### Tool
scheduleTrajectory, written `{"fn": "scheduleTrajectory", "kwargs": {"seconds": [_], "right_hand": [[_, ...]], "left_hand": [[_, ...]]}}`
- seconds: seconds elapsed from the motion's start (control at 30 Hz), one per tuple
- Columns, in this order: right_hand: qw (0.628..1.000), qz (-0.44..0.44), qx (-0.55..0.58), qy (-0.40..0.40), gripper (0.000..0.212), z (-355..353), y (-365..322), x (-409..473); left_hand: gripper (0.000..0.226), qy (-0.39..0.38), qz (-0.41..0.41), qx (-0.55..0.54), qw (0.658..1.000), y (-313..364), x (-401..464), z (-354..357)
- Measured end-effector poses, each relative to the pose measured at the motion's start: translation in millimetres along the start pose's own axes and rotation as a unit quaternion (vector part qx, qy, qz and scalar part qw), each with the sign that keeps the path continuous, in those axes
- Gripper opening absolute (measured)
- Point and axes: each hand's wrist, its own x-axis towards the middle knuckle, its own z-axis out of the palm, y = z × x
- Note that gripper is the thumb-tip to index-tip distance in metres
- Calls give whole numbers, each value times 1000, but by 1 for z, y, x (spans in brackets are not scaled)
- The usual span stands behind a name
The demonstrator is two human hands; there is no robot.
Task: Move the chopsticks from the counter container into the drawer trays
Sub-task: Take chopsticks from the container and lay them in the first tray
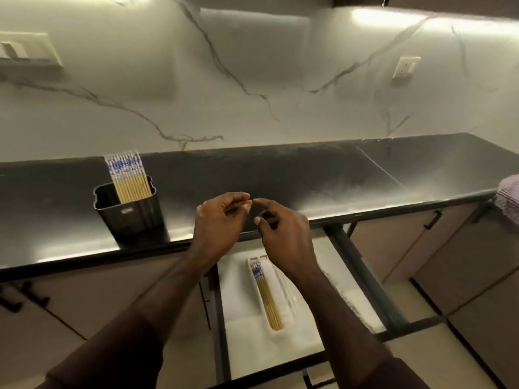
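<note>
Forearms: both reach up from the bottom edge, crossing over the open drawer (pixel 297 346) toward the counter (pixel 280 175) rim.
Left hand (pixel 222 220): held above the counter's front edge, fingers curled, thumb and forefinger nearly pinched; nothing visible in it.
Right hand (pixel 283 237): just beside the left, forefinger stretched out toward the left fingertips, the other fingers loosely bent; nothing visible in it.
Hands together: fingertips nearly meet; whether they touch cannot be told.
Drawer: pulled out below the counter, white inside, dark frame.
Tray (pixel 276 331): long narrow white one lying lengthwise in the drawer, its far end hidden behind the right wrist.
Chopsticks in tray (pixel 266 296): a small bundle lying flat, patterned blue-and-white ends toward the counter, plain wooden tips toward the camera.
Container (pixel 132 211): dark, squarish, open-topped, standing on the counter left of the hands, near the front edge.
Chopsticks in container (pixel 127 175): a larger bundle standing on end, leaning against the back wall, patterned ends up.
Cloth (pixel 508 197): checked, at the right edge of the counter.
Wall: marbled white, with a switch plate (pixel 26 50) far left and a socket (pixel 405 67) right.
</note>
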Motion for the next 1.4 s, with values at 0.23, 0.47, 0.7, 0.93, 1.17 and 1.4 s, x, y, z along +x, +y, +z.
{"fn": "scheduleTrajectory", "kwargs": {"seconds": [0.23,0.47,0.7,0.93,1.17,1.4], "right_hand": [[999,-42,-7,8,31,48,-52,24],[999,-36,-3,-3,31,151,-98,63],[1000,1,-5,-19,35,243,-134,110],[996,15,-24,-79,36,302,-134,146],[993,48,-18,-108,37,332,-123,162],[989,77,-30,-122,36,343,-110,165]], "left_hand": [[26,46,17,-8,999,-20,26,-74],[23,46,-9,-7,999,-99,67,-158],[21,27,-26,22,999,-173,130,-223],[30,44,-49,75,995,-242,175,-242],[46,-7,-127,149,981,-299,211,-238],[47,-2,-118,130,985,-321,214,-223]]}}
